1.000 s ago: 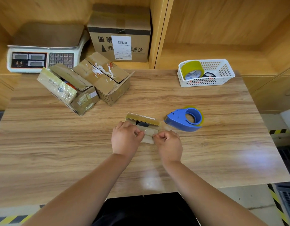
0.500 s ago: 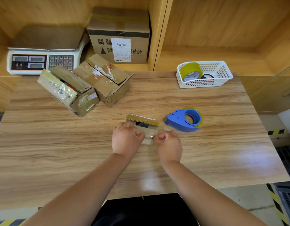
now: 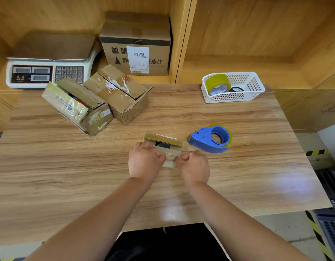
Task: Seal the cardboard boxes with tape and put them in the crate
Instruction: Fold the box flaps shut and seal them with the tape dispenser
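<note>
Now both hands are curled at the small cardboard box (image 3: 169, 152), just left of the blue tape dispenser (image 3: 211, 140). The left hand (image 3: 146, 161) grips its left end; the right hand (image 3: 195, 166) pinches the near flap, perhaps clear tape too. Since a second ago, hands and box have barely shifted.

A wood-grain table (image 3: 257, 166) stands before wooden shelving (image 3: 257, 34), glare on its top, hazard-striped floor (image 3: 276, 228) beside.

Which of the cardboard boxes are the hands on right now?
The small box beside the blue tape dispenser; the left hand and right hand grip it. Two bigger boxes lie untouched far left, a labelled one behind them.
</note>
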